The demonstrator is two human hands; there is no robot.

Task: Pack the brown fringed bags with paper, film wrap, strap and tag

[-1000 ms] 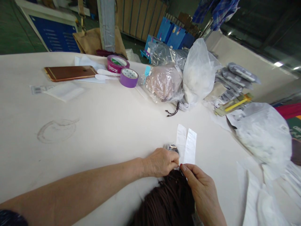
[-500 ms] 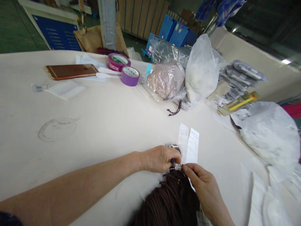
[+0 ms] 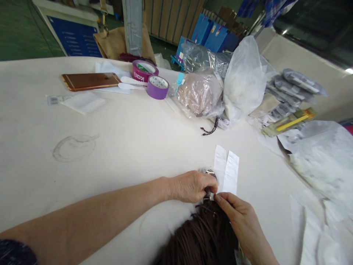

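- Nearest, toward the near edge of the table, lies a bundle of dark brown strands, running out of view below.
- The right hand has thumb and forefinger pressed together at the bundle's top.
- The left hand bends its fingers over metal-trimmed parts just above; whether it grips them, I cannot tell.
- Two white strips lie just beyond the hands.
- Along the far edge sit a phone, two tape rolls and a clear bag.
- Past that edge stand blue boxes.
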